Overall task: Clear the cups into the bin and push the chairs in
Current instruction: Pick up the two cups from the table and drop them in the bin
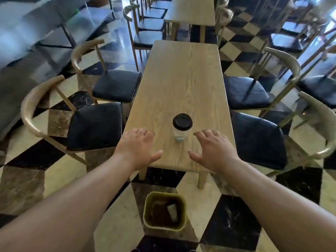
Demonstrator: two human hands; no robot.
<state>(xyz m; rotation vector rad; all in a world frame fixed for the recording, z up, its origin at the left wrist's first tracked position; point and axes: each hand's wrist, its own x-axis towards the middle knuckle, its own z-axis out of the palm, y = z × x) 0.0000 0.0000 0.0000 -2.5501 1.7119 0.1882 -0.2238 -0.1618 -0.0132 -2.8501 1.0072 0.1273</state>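
Observation:
A clear cup with a black lid (182, 127) stands upright near the front end of the long wooden table (181, 79). My left hand (139, 147) hovers over the table's front left corner, fingers spread and holding nothing. My right hand (213, 149) hovers just right of the cup, also spread and holding nothing, not touching the cup. On the floor below the table's front edge sits a yellow-green bin (147, 211) with a pale cup-like item (172, 211) inside. Two chairs on the left, near (94, 126) and far (117, 85), and two on the right, near (258, 140) and far (244, 92), stand pulled out.
The floor is checkered black and cream tile. Another wooden table (193, 10) with chairs stands behind this one. More chairs (320, 88) fill the right side, and a grey counter or shelf unit (36, 42) runs along the left.

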